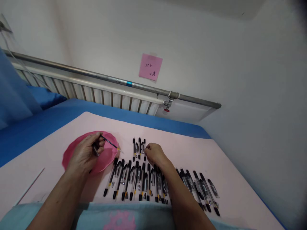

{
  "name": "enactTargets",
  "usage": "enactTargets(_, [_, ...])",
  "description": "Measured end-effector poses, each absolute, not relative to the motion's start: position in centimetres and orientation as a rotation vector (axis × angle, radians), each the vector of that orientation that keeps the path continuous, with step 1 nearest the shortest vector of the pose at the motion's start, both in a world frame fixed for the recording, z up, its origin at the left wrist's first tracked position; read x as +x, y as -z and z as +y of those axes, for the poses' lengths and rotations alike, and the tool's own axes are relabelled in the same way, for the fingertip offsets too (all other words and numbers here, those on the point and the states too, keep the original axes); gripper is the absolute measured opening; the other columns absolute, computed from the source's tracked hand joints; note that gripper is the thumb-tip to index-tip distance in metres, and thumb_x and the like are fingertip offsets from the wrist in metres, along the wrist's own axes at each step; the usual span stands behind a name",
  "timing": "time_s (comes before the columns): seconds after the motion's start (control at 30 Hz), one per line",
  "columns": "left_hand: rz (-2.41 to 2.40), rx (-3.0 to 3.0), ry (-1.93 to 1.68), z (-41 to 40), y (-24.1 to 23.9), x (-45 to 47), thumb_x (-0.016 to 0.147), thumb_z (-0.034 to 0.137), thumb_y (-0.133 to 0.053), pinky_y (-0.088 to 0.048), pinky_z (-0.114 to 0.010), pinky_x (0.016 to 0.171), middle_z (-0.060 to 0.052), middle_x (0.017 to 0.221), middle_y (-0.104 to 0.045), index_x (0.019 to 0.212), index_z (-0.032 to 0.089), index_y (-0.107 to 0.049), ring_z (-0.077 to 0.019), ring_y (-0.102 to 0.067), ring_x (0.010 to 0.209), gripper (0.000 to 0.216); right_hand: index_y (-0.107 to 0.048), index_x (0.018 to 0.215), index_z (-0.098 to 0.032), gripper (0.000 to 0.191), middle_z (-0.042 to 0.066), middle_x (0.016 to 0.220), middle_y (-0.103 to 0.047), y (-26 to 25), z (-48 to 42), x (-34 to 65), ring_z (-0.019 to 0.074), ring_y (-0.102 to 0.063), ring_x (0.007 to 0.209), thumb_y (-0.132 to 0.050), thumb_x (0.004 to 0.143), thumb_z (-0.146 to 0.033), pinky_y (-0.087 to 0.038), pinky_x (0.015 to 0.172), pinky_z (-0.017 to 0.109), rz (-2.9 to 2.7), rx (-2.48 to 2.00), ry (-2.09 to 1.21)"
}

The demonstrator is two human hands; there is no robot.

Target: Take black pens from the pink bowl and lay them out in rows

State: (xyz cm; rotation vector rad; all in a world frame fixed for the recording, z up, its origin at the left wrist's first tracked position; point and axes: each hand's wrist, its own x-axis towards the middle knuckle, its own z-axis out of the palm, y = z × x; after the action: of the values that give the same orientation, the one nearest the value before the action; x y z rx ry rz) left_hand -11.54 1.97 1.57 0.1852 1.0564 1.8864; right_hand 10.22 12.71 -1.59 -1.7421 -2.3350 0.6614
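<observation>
My left hand (87, 150) is closed over a pink dish (111, 158). Between its thumb and fingers it grips a pen refill (109, 142), a thin black tube with a yellow band, tip pointing right. A dark, glossy piece (96, 149) shows under the curled fingers; its kind is unclear. My right hand (155, 154) has its fingertips pinched together at the right end of a short upper row of pen parts, beside a black-ended pen barrel (144, 155). Whatever is in that pinch is hidden. A clear pen cap (136, 147) lies in the same row.
Below my hands runs a long row of pen barrels (132, 182), caps and small metal tips, partly covered by my right forearm. More pens (203, 188) lie to the right. A thin white stick (30, 187) lies at left. A radiator (96, 95) and pipe stand behind the pink tabletop (192, 150).
</observation>
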Motion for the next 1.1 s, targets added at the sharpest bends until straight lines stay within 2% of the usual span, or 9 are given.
enactTargets(0.23, [1.068,0.269,-1.839,2.0,-1.1,-11.6,0.065,0.01,-0.064,-0.031,-0.015,0.031,-0.002,0.058,-0.053,0.068,0.009,-0.06,-0.0083,-0.048,0.046,0.005,-0.066,0.078,-0.014,0.015,0.006,0.065,-0.066,1.6,12.8,10.2,0.0155,-0.06,0.063,-0.052,0.072,-0.014,-0.038,0.059,0.022,-2.263,-1.771,-0.792])
enactTargets(0.53, [1.149,0.361,-1.748,2.0,-0.9,-9.8,0.063,0.016,-0.068,-0.03,-0.015,0.03,-0.002,0.058,-0.056,0.071,0.009,-0.062,-0.0072,-0.047,0.044,0.013,-0.058,0.09,-0.016,0.019,0.0,0.05,-0.058,2.0,12.3,10.2,0.0107,-0.049,0.036,-0.047,0.076,-0.013,-0.033,0.038,0.02,-2.125,-1.773,-1.008])
enactTargets(0.7, [1.169,0.416,-1.705,1.9,-1.1,-9.2,0.061,0.019,-0.07,-0.029,-0.014,0.03,-0.001,0.054,-0.056,0.068,0.01,-0.061,-0.0071,-0.047,0.043,0.015,-0.059,0.086,-0.015,0.018,0.001,0.05,-0.058,1.5,12.3,10.2,0.0127,-0.052,0.042,-0.046,0.076,-0.013,-0.035,0.043,0.021,-2.138,-1.744,-0.991])
enactTargets(0.8, [1.188,0.47,-1.664,1.8,-1.2,-8.6,0.06,0.02,-0.071,-0.028,-0.014,0.03,-0.002,0.055,-0.057,0.066,0.01,-0.06,-0.007,-0.046,0.042,0.015,-0.061,0.083,-0.015,0.016,0.005,0.065,-0.063,0.4,12.1,10.2,0.0136,-0.057,0.057,-0.048,0.076,-0.012,-0.038,0.054,0.022,-2.157,-1.679,-0.905])
enactTargets(0.87, [1.186,0.499,-1.623,1.8,-1.1,-8.1,0.059,0.021,-0.071,-0.027,-0.014,0.03,-0.002,0.057,-0.058,0.067,0.01,-0.061,-0.0065,-0.046,0.041,0.016,-0.062,0.08,-0.016,0.015,0.005,0.07,-0.064,-0.6,11.4,9.9,0.0127,-0.056,0.06,-0.048,0.077,-0.015,-0.039,0.056,0.021,-2.18,-1.614,-0.911])
enactTargets(1.0, [1.164,0.532,-1.575,1.9,-0.8,-6.9,0.059,0.024,-0.072,-0.026,-0.014,0.03,-0.003,0.059,-0.059,0.066,0.011,-0.061,-0.0053,-0.045,0.04,0.019,-0.064,0.072,-0.018,0.015,-0.002,0.061,-0.058,-2.5,9.0,8.8,0.0092,-0.052,0.052,-0.051,0.078,-0.023,-0.037,0.052,0.019,-2.329,-1.183,-1.26])
enactTargets(1.1, [1.165,0.558,-1.563,2.0,-0.9,-6.3,0.06,0.025,-0.072,-0.026,-0.014,0.03,-0.001,0.053,-0.056,0.062,0.011,-0.059,-0.0049,-0.043,0.038,0.019,-0.063,0.067,-0.017,0.012,-0.004,0.054,-0.052,-3.0,7.7,8.0,0.0076,-0.047,0.05,-0.055,0.074,-0.022,-0.034,0.05,0.018,-2.365,-1.024,-1.346])
